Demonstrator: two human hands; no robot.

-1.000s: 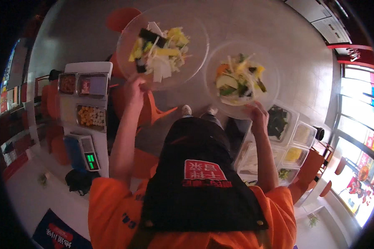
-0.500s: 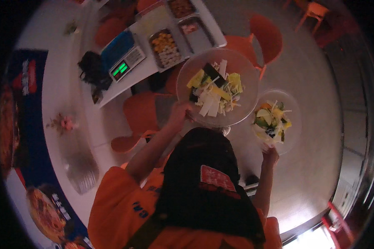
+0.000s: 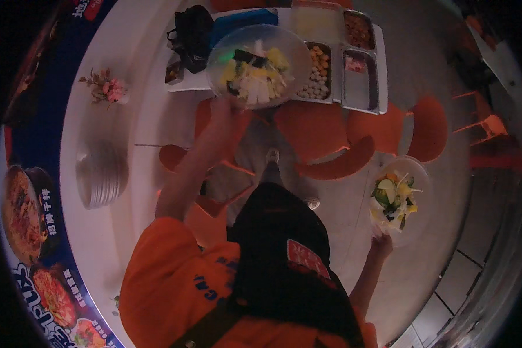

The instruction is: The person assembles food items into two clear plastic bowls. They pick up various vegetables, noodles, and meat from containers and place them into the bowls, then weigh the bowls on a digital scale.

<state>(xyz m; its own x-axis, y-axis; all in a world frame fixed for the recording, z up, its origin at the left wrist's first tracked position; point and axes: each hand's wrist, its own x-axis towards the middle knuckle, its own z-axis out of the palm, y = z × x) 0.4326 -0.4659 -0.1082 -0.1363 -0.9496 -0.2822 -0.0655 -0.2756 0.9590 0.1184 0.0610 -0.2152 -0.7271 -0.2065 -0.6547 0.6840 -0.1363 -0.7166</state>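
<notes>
My left hand [image 3: 225, 108], arm stretched forward, grips the near rim of a wide clear bowl [image 3: 300, 58]. White strips, yellow pieces and a dark green slab of cut vegetables [image 3: 258, 81] lie in it. That bowl is over the scale [image 3: 246, 23], whose green display glows through its left side; whether they touch, I cannot tell. Out to the right, my right hand [image 3: 381, 240] holds a second clear bowl [image 3: 419, 223] by its near edge, low over the floor. Mixed vegetables [image 3: 394, 197] in green, orange and pale slices fill its middle.
A white table [image 3: 188, 84] ahead carries a black plastic bag [image 3: 191, 37] and metal trays of food [image 3: 359, 87]. Orange chairs [image 3: 310, 130] line its near side. A ledge to the left holds stacked clear bowls [image 3: 101, 174] and pink flowers [image 3: 113, 90].
My view has turned leftward and the table is now straight ahead. The left bowl has moved from beside the table to over the scale. The right bowl is still held out to the right.
</notes>
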